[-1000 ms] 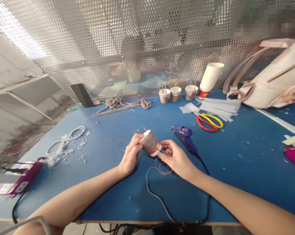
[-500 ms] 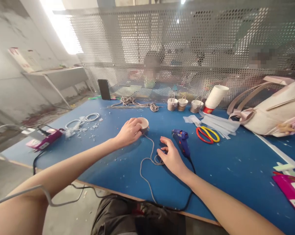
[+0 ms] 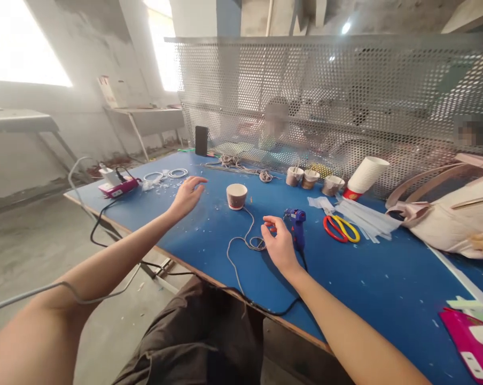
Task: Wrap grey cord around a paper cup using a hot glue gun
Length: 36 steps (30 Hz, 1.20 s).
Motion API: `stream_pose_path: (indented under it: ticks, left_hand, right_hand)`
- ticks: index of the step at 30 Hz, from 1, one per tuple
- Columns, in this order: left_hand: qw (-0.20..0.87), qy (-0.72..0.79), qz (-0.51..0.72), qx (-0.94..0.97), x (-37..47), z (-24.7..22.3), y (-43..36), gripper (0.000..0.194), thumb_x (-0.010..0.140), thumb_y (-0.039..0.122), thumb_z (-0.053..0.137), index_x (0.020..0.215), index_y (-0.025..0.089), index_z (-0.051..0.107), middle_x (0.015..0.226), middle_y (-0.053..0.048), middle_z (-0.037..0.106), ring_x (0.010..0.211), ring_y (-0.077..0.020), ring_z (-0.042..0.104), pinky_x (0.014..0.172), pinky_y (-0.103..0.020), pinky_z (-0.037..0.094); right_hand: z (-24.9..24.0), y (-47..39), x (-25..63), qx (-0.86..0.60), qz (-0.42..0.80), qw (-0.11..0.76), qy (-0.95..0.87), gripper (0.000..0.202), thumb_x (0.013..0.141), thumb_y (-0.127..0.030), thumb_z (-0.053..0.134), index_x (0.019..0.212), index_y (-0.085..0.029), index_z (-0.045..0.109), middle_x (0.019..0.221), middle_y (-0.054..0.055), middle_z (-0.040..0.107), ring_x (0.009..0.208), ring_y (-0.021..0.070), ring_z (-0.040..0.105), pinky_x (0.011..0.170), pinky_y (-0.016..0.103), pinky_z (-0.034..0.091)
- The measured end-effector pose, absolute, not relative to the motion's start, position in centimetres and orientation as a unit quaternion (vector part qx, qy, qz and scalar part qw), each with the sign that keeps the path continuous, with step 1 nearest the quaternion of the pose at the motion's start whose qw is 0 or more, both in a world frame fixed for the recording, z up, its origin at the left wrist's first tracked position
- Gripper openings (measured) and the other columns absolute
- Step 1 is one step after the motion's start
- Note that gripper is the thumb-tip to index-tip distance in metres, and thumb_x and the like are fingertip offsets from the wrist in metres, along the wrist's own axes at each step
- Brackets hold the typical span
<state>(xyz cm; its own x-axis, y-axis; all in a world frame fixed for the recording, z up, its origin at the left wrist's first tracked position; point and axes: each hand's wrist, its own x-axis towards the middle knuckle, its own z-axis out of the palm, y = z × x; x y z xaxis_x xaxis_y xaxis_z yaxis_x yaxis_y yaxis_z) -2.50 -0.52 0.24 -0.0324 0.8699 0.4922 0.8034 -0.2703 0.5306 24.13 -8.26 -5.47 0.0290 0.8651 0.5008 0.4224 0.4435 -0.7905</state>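
Observation:
A paper cup, wound with grey-brown cord on its side, stands upright on the blue table. From its base a thin cord trails in loops toward the table's front edge. My left hand is raised to the left of the cup, apart from it, fingers spread and holding nothing. Beside the loops, my right hand has its fingers curved and apart, with nothing visible in them. Just right of that hand lies a blue hot glue gun.
Scissors, clear glue sticks, a stack of paper cups and several cord-wrapped cups lie to the right. Cord bundles and a phone sit at the back. Pink power strips lie at both sides.
My left hand has let go of the cup and moved left, away from it. The cup now stands alone. My right hand stays near the glue gun. The view has turned left.

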Motion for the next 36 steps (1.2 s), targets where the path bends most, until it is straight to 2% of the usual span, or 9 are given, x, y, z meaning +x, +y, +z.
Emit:
stream_pose_path:
  ticks: [3,10,16,21,27,30,33,36]
  left_hand:
    - [0.046,0.637,0.374,0.672,-5.1,-1.0,-2.4,0.03,0.079,0.026,0.037,0.083,0.019,0.065,0.096,-0.008,0.067,0.095,-0.023,0.059,0.091,-0.036,0.043]
    - [0.039,0.674,0.364,0.642,-8.6,-3.3,-5.7,0.023,0.071,0.031,0.045,0.067,0.022,0.067,0.081,-0.006,0.068,0.08,-0.0229,0.06,0.079,-0.034,0.047]
    - [0.013,0.662,0.39,0.64,-8.5,-4.0,-6.2,0.026,0.073,0.03,0.046,0.074,0.02,0.07,0.088,-0.008,0.066,0.085,-0.0227,0.059,0.086,-0.035,0.045]
    - [0.005,0.66,0.418,0.624,-8.3,-4.1,-6.6,0.029,0.077,0.029,0.045,0.081,0.018,0.071,0.093,-0.008,0.065,0.084,-0.0208,0.058,0.086,-0.034,0.045]
    - [0.02,0.658,0.429,0.618,-7.8,-4.3,-6.7,0.022,0.071,0.024,0.049,0.074,0.018,0.07,0.09,-0.006,0.064,0.08,-0.019,0.057,0.083,-0.031,0.045]
    - [0.033,0.649,0.432,0.625,-7.3,-4.1,-6.9,0.02,0.073,0.027,0.049,0.072,0.018,0.068,0.088,-0.006,0.064,0.078,-0.0184,0.057,0.08,-0.031,0.046]
    - [0.049,0.637,0.438,0.633,-6.9,-3.9,-7.2,0.024,0.078,0.032,0.044,0.071,0.019,0.063,0.083,-0.005,0.064,0.079,-0.0187,0.057,0.08,-0.03,0.045]
    - [0.075,0.625,0.429,0.648,-6.8,-3.5,-7.3,0.031,0.081,0.035,0.038,0.061,0.02,0.057,0.072,-0.004,0.061,0.075,-0.0192,0.056,0.08,-0.031,0.044]
  right_hand:
    - [-5.3,-8.3,24.4,-0.475,0.207,0.528,-0.673,0.021,0.083,-0.03,0.048,0.095,-0.017,0.06,0.097,0.01,0.066,0.087,0.0208,0.061,0.081,0.038,0.05]
    - [-5.3,-8.1,24.8,-0.471,0.194,0.525,-0.682,0.02,0.084,-0.033,0.048,0.09,-0.019,0.061,0.09,0.009,0.067,0.079,0.0198,0.062,0.075,0.036,0.051]
    - [-5.5,-7.9,25.1,-0.473,0.191,0.521,-0.684,0.022,0.082,-0.036,0.05,0.087,-0.018,0.062,0.088,0.009,0.069,0.078,0.0202,0.063,0.073,0.035,0.051]
    - [-5.5,-7.9,25.4,-0.482,0.191,0.514,-0.684,0.023,0.081,-0.037,0.05,0.085,-0.018,0.063,0.088,0.01,0.069,0.078,0.0206,0.063,0.073,0.036,0.051]
    - [-5.4,-7.9,25.8,-0.485,0.194,0.51,-0.683,0.024,0.08,-0.038,0.051,0.084,-0.018,0.063,0.086,0.01,0.07,0.077,0.0213,0.064,0.072,0.036,0.052]
    - [-5.5,-8.0,25.8,-0.483,0.199,0.503,-0.688,0.024,0.08,-0.039,0.052,0.084,-0.018,0.063,0.085,0.01,0.07,0.076,0.0216,0.064,0.071,0.036,0.052]
    - [-5.6,-8.0,25.9,-0.484,0.205,0.495,-0.692,0.024,0.079,-0.039,0.054,0.084,-0.018,0.063,0.085,0.01,0.071,0.076,0.022,0.065,0.072,0.038,0.053]
    - [-5.6,-7.9,26.0,-0.492,0.208,0.489,-0.689,0.025,0.08,-0.04,0.054,0.085,-0.017,0.063,0.085,0.011,0.071,0.076,0.0227,0.066,0.073,0.039,0.054]
